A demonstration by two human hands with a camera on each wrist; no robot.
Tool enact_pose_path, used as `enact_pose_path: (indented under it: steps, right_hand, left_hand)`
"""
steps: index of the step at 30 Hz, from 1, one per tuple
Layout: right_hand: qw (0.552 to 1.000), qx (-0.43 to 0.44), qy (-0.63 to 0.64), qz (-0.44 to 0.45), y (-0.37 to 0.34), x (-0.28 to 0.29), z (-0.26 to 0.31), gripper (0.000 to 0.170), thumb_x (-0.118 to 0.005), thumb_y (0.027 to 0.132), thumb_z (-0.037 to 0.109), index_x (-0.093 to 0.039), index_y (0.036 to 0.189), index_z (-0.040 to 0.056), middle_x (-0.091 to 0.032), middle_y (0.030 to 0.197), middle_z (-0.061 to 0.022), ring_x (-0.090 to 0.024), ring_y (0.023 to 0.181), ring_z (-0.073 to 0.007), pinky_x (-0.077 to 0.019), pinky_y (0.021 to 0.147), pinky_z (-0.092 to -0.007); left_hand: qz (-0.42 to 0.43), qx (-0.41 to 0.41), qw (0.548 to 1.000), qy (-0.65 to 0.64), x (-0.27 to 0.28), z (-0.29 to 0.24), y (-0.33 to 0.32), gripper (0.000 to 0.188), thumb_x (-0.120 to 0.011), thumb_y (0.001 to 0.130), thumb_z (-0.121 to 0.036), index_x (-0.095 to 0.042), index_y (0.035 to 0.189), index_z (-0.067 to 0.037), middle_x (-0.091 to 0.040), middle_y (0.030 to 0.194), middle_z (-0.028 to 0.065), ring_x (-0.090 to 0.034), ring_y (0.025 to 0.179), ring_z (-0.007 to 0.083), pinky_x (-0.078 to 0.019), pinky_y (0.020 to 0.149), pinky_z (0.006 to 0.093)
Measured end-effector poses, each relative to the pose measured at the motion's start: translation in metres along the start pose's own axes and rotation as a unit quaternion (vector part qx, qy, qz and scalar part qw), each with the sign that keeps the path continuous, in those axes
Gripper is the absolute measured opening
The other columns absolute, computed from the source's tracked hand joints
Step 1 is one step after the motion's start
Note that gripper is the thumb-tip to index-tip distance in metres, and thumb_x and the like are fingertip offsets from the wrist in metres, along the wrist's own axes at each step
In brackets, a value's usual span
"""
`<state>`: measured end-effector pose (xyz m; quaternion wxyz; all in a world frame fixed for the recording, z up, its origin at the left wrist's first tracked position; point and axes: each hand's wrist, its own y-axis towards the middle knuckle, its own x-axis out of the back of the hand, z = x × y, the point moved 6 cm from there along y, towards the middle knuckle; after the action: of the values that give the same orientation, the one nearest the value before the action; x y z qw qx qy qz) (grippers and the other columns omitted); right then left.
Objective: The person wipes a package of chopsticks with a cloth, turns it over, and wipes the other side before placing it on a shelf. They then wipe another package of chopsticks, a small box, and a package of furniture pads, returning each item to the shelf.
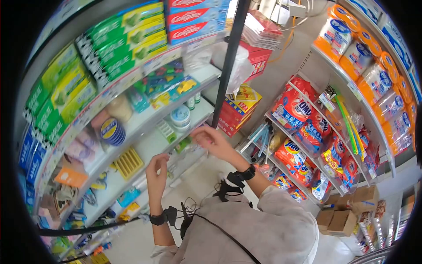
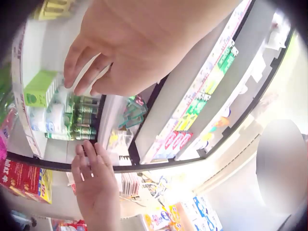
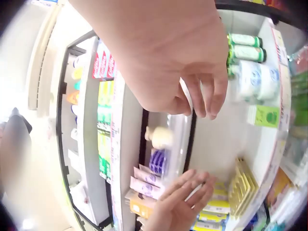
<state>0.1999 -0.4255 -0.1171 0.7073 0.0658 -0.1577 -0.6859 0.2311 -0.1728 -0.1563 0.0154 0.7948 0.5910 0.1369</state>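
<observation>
I am viewing the left hand (image 1: 157, 171) and right hand (image 1: 213, 140) hovering empty, fingers loosely bent; yellow rack (image 1: 129, 163) sitting at nine o'clock, black post (image 1: 228, 70) rising at one.

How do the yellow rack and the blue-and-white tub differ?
The yellow rack is oblong and slotted; the blue-and-white tub is round. The rack lies nearer the left hand, the tub nearer the right hand. Both sit on the same shelf.
</observation>
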Motion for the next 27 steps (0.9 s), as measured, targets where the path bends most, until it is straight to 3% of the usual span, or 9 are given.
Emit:
enact_pose_path:
  steps: [4,8,10,13,16,19,22,24,27]
  right_hand:
    - [0.981,0.093,-0.047,-0.162,0.014,0.106,0.04,0.015,-0.057,0.1,0.003,-0.065,0.113,-0.002,-0.07,0.109,-0.0102,-0.069,0.095,-0.0147,-0.0545,0.086,-0.0295]
    - [0.922,0.204,-0.145,-0.296,0.029,0.231,0.088,0.015,-0.06,0.099,0.002,-0.066,0.112,-0.001,-0.07,0.107,-0.0094,-0.068,0.096,-0.0155,-0.0538,0.085,-0.0299]
    - [0.896,0.212,-0.152,-0.359,0.039,0.292,0.099,0.02,-0.064,0.097,0.004,-0.063,0.116,-0.0017,-0.069,0.11,-0.0109,-0.068,0.102,-0.0182,-0.0532,0.09,-0.0313]
    - [0.853,0.24,-0.197,-0.42,0.058,0.366,0.115,0.036,-0.07,0.094,0.012,-0.059,0.125,-0.0022,-0.066,0.12,-0.0145,-0.065,0.112,-0.0231,-0.0512,0.098,-0.0352]
    - [0.845,0.259,-0.242,-0.4,0.087,0.42,0.122,0.057,-0.078,0.09,0.021,-0.054,0.136,-0.0026,-0.06,0.13,-0.0195,-0.06,0.122,-0.0307,-0.0474,0.106,-0.0412]
    - [0.82,0.287,-0.341,-0.36,0.112,0.437,0.136,0.072,-0.082,0.086,0.029,-0.05,0.144,-0.0005,-0.057,0.136,-0.0228,-0.055,0.129,-0.0362,-0.0441,0.11,-0.0447]
    - [0.801,0.304,-0.409,-0.314,0.14,0.452,0.123,0.072,-0.084,0.083,0.031,-0.054,0.144,0.0062,-0.055,0.141,-0.0249,-0.052,0.132,-0.0401,-0.0431,0.111,-0.0462]
    - [0.813,0.286,-0.412,-0.295,0.152,0.464,0.11,0.064,-0.083,0.083,0.03,-0.06,0.14,0.0106,-0.054,0.142,-0.0255,-0.052,0.132,-0.0416,-0.0436,0.11,-0.0468]
    - [0.843,0.256,-0.381,-0.281,0.155,0.469,0.104,0.051,-0.081,0.085,0.026,-0.066,0.132,0.0142,-0.056,0.141,-0.0252,-0.053,0.131,-0.0421,-0.0445,0.109,-0.0469]
  left_hand:
    - [0.038,-0.04,0.998,-0.005,-0.069,-0.056,0.04,0.017,-0.057,0.103,-0.007,-0.066,0.114,0.001,-0.074,0.104,0.0092,-0.069,0.1,0.016,-0.0522,0.093,0.0306]
    - [0.091,-0.107,0.99,0.011,-0.153,-0.115,0.088,0.017,-0.058,0.102,-0.004,-0.067,0.115,0.001,-0.073,0.105,0.0093,-0.069,0.1,0.0156,-0.0525,0.092,0.0308]
    - [0.109,-0.131,0.985,0.035,-0.201,-0.146,0.117,0.017,-0.059,0.101,-0.003,-0.067,0.115,0.001,-0.073,0.103,0.0082,-0.069,0.099,0.015,-0.0525,0.092,0.0305]
    - [0.089,-0.247,0.963,0.057,-0.265,-0.175,0.168,0.018,-0.06,0.099,-0.002,-0.068,0.115,0.001,-0.072,0.103,0.0075,-0.068,0.099,0.0153,-0.0525,0.091,0.0306]
    - [0.057,-0.329,0.94,0.068,-0.314,-0.217,0.211,0.025,-0.062,0.098,-0.002,-0.065,0.123,0.001,-0.069,0.115,0.0101,-0.066,0.108,0.0176,-0.0515,0.095,0.0317]
    - [-0.023,-0.407,0.911,0.064,-0.349,-0.25,0.253,0.042,-0.067,0.096,-0.006,-0.058,0.137,-0.001,-0.063,0.128,0.0151,-0.061,0.121,0.0216,-0.0495,0.103,0.0347]
    - [-0.051,-0.419,0.903,0.08,-0.374,-0.27,0.293,0.058,-0.071,0.092,-0.017,-0.053,0.146,-0.005,-0.058,0.139,0.0217,-0.052,0.136,0.0317,-0.0438,0.111,0.0432]
    - [-0.082,-0.442,0.886,0.115,-0.387,-0.273,0.314,0.062,-0.073,0.09,-0.022,-0.053,0.148,-0.008,-0.053,0.146,0.0247,-0.045,0.143,0.036,-0.04,0.114,0.0467]
    - [-0.057,-0.421,0.886,0.184,-0.404,-0.269,0.333,0.062,-0.073,0.089,-0.026,-0.055,0.147,-0.011,-0.048,0.152,0.0278,-0.039,0.148,0.0391,-0.0337,0.119,0.0481]
